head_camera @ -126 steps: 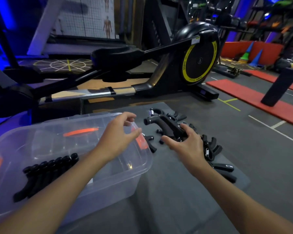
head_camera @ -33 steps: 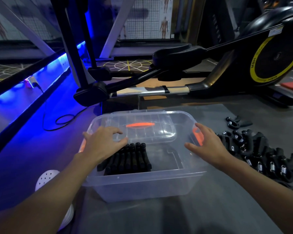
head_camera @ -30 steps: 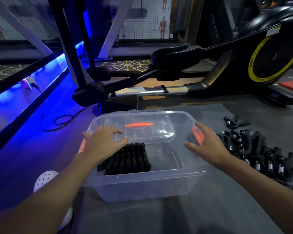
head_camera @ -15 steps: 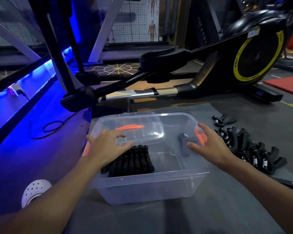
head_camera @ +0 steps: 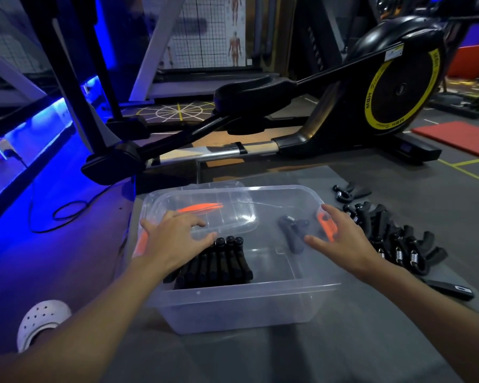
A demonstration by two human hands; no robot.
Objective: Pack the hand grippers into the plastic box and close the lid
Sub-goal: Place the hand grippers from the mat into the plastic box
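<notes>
The clear plastic box [head_camera: 241,308] stands on the grey mat in front of me. Its clear lid [head_camera: 233,217], with an orange handle, leans tilted in the box's back left. A row of black hand grippers [head_camera: 216,264] lies inside at the left, and one loose gripper [head_camera: 291,233] lies to their right. My left hand [head_camera: 174,241] hovers open over the row, fingertips at the lid's edge. Next to the orange latch [head_camera: 325,223] on the right rim, my right hand [head_camera: 340,241] is open and holds nothing. A pile of grippers [head_camera: 393,239] lies on the mat to the right.
A black elliptical trainer [head_camera: 315,111] with a yellow-ringed wheel stands right behind the box. A white clog [head_camera: 39,322] and a black cable [head_camera: 64,214] are on the blue-lit floor at left. A flat black object [head_camera: 451,290] lies near the pile.
My right hand came from the pile to the box's right rim. A single loose gripper now lies in the box's right half. My left hand stays over the packed row.
</notes>
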